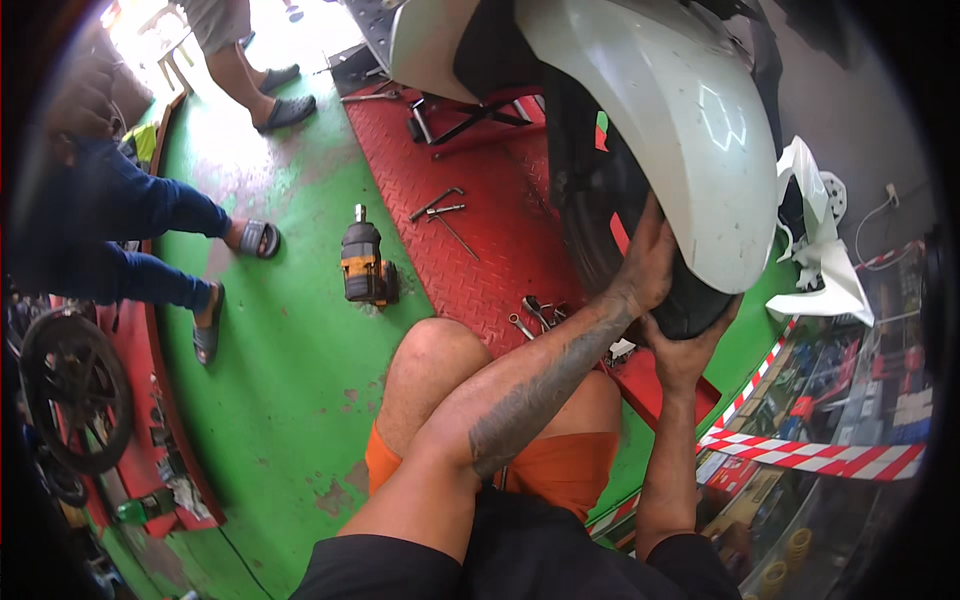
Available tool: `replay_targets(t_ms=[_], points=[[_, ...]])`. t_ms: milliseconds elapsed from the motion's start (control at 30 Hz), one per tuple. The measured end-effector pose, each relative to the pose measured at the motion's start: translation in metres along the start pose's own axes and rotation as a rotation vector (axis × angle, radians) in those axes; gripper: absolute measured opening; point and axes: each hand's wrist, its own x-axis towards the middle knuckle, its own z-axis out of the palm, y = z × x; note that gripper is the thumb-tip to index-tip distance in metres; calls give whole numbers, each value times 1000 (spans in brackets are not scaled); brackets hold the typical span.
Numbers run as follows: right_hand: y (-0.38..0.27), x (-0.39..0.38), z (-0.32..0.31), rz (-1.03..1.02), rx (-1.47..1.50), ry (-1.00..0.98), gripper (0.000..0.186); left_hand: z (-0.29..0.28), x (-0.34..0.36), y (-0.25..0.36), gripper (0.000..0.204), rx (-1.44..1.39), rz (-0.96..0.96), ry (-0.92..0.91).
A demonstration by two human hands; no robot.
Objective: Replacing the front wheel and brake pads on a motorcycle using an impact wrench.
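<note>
The black, rounded tyre (694, 306) sits under your glossy, faintly speckled white fender (690, 130). Your right hand (688, 350) clasps it, thumb and fingers spread; your left hand's (652, 262) fingertips are hidden, their grip unclear.

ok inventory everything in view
tyre: one, black, under the fender
fender: one, white, upper right
platform: one, red, centre
hand tools: several, metallic, on the platform
power tool: one, black and yellow, left of platform
floor: one, green, below
loose panel: one, white, right
striped tape: several stretches, red-and-white, right
spare wheel: one, dark, far left
other people: at least two, one in blue, upper left
shorts: one, orange, lower centre
left hand: one, bare, beside tyre
right hand: one, bare, against tyre
</note>
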Motion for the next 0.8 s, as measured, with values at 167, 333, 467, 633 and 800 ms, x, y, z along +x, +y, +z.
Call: replay_targets(t_ms=[167, 333, 467, 633, 800], points=[[4, 7, -10, 46, -62, -90, 128, 13, 5, 8, 63, -85, -53, 110], [11, -5, 1, -37, -50, -15, 128, 2, -4, 2, 65, -64, -27, 30], [9, -6, 4, -26, -2, -1, 128, 0, -5, -1, 65, 162, 111, 26], [0, 5, -5, 52, 42, -73, 127, 9, 2, 2, 68, -34, 10, 45], [6, -1, -21, 2, 166, -174, 117, -1, -4, 9, 67, -159, -184, 86]])
